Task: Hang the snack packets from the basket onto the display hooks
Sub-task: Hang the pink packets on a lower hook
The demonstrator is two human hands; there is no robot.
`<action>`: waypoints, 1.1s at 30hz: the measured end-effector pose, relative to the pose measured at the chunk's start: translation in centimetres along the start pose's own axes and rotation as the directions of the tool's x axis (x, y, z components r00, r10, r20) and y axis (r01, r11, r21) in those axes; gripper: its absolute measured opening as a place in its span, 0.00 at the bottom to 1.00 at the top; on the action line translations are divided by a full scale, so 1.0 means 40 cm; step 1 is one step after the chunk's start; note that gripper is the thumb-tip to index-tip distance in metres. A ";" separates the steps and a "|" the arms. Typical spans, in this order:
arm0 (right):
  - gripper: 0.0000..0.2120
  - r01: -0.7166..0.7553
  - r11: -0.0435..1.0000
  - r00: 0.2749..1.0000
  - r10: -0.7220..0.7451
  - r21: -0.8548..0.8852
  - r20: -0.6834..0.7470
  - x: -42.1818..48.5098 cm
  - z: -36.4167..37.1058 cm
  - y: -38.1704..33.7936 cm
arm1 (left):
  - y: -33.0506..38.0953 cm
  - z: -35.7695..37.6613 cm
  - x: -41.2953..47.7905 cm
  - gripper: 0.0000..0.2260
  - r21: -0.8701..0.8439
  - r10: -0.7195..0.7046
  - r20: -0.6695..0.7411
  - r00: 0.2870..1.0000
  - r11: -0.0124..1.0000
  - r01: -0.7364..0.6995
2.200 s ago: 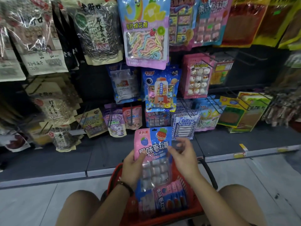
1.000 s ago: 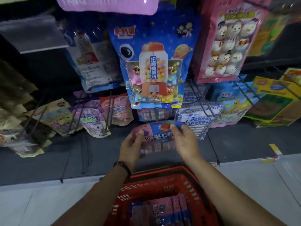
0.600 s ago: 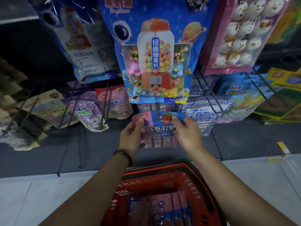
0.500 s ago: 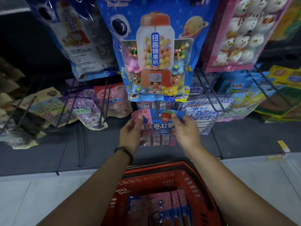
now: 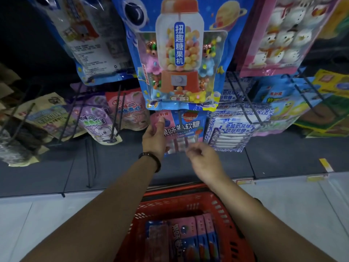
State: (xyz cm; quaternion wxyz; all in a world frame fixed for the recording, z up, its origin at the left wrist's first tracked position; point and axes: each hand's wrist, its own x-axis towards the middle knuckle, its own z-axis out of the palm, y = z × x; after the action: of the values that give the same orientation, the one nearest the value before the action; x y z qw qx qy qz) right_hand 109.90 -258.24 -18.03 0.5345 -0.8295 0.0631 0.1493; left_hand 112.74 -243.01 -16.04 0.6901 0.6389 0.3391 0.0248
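Looking down through the head camera, I see my left hand (image 5: 154, 138) holding the pink-and-blue packet (image 5: 186, 127) by its upper left corner. The thumb is pressed flat on the front, and the other fingers curl at the packet's left edge. The packet sits upright against the display, directly under the big blue gumball-machine bag (image 5: 179, 53), whose lower edge overlaps the packet's top. A dark hook wire (image 5: 180, 118) crosses the packet's top middle. I cannot tell whether the packet's hole is fully seated on it.

My right hand (image 5: 204, 160) is off the packet, just below its lower right corner. Its fingers are loosely curled and grip nothing. A dark wristband (image 5: 151, 160) circles my left wrist.

Just beside the packet on the right hangs a white-and-blue packet (image 5: 232, 129). To the left are a pink pouch (image 5: 130, 112) and a purple pouch (image 5: 94, 121) on their own hooks.

Below my forearms, the red basket (image 5: 224, 210) rests on the pale floor (image 5: 56, 220) in front of the dark bottom shelf (image 5: 283, 157). More pink-and-blue packets (image 5: 187, 237) lie side by side inside it.
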 end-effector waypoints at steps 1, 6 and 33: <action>0.04 0.002 0.999 0.998 -0.001 -0.032 0.056 -0.011 0.004 0.004 | 0.001 -0.002 0.005 0.10 0.001 0.010 0.002 1.000 1.000 -0.010; 0.04 0.108 0.945 0.969 -0.030 -0.309 0.247 -0.065 -0.001 0.024 | -0.010 -0.041 0.005 0.30 0.130 0.061 0.015 0.998 0.990 -0.062; 0.18 -0.437 0.651 0.754 0.641 -0.621 0.142 -0.330 0.270 0.593 | -0.297 -0.504 -0.260 0.15 0.739 -0.628 0.583 0.516 0.146 -0.658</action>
State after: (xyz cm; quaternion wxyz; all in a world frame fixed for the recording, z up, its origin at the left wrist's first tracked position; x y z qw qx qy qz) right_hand 89.16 -259.18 -38.60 0.2034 -0.8476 0.1694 0.4599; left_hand 89.95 -232.59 -21.25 0.1459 0.8350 -0.1367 -0.5126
